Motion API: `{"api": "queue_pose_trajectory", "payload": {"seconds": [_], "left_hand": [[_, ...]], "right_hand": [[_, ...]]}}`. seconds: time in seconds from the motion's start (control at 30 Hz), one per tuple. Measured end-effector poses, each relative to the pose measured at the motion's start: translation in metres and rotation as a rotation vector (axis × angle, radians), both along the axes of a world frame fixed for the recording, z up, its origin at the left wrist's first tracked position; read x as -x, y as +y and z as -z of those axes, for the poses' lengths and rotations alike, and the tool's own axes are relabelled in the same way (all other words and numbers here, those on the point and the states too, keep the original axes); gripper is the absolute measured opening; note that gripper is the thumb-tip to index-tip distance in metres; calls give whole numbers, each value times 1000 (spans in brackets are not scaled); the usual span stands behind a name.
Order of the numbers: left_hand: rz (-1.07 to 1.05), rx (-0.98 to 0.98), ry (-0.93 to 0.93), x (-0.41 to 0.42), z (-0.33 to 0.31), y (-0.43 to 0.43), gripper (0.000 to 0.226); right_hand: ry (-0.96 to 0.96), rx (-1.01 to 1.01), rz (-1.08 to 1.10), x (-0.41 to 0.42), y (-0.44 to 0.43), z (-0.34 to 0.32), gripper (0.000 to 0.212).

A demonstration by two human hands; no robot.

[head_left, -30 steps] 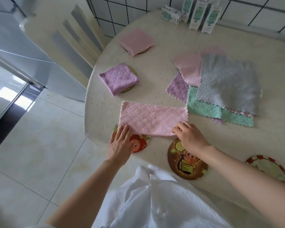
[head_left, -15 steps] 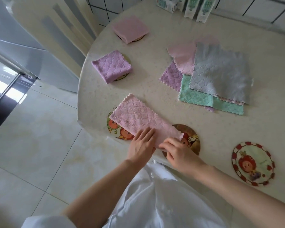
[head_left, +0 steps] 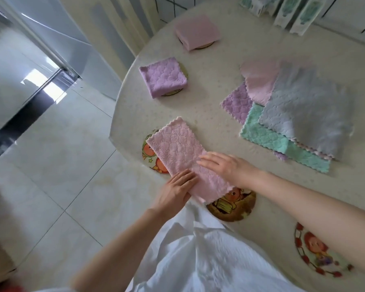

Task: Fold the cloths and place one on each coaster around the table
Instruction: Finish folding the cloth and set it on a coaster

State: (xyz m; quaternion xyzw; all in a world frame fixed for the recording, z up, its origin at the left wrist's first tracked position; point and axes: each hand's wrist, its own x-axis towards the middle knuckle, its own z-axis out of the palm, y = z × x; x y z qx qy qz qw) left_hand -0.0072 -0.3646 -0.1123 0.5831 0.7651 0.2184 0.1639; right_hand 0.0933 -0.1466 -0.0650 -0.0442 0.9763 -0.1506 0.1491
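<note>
Fingers straight and flat on both, pinching nothing: the left hand (head_left: pixel 175 189) pressed the cloth (head_left: pixel 177 148) at its near edge and the right hand (head_left: pixel 228 168) lay across the middle, probably pinning it for the next fold. The strip sat slanted on the tabletop (head_left: pixel 209 114), overlapping the fruit coaster (head_left: pixel 149 151) and brown coaster (head_left: pixel 234 209).

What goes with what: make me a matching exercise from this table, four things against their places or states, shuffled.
Things
1. purple folded cloth
2. grey cloth
3. long pink cloth
4. red-rimmed coaster

Places or states
A. a folded strip under the left hand and right hand
B. bears no cloth, at the near right of the table
C. sits on a pale coaster by the left edge
D. lies flat over the green cloth

Pairs: 1-C, 2-D, 3-A, 4-B
</note>
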Motion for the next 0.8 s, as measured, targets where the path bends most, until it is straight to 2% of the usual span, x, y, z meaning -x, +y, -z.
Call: {"api": "queue_pose_trajectory", "payload": {"seconds": [0.13,0.3,0.37,0.47,0.57,0.67,0.8], "left_hand": [[-33,-30,-65,0,-6,-1,41],[-187,-118,-285,3,-20,0,34],[-259,-129,-348,7,-24,1,34],[-416,-62,-499,16,-24,2,31],[-694,-36,-815,28,-21,9,18],[-906,-78,-1149,44,-25,18,18],[-1030,-44,-1347,64,-28,23,22]], "right_hand": [[-131,-65,-200,18,20,9,93],[-117,-43,-262,19,45,22,78],[-90,36,-211,22,47,25,69],[-65,95,-140,32,46,28,67],[-165,236,50,46,45,27,49],[-256,394,256,67,42,20,25],[-271,376,399,95,36,16,24]]}}
